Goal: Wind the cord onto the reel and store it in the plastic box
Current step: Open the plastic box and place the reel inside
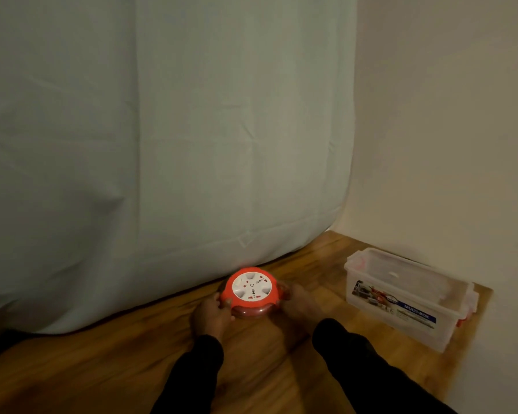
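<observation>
A round orange cord reel (251, 289) with a white socket face sits low over the wooden floor (117, 363), close to a hanging pale sheet. Dark cord shows wound in its lower groove. My left hand (211, 315) grips its left rim. My right hand (301, 300) holds its right side, blurred. A clear plastic box (407, 297) with a blue label stands open to the right, against the wall, with nothing visible inside.
A pale green sheet (162, 144) hangs down to the floor behind the reel. A cream wall (461, 130) runs along the right side behind the box. Both of my forearms are in black sleeves.
</observation>
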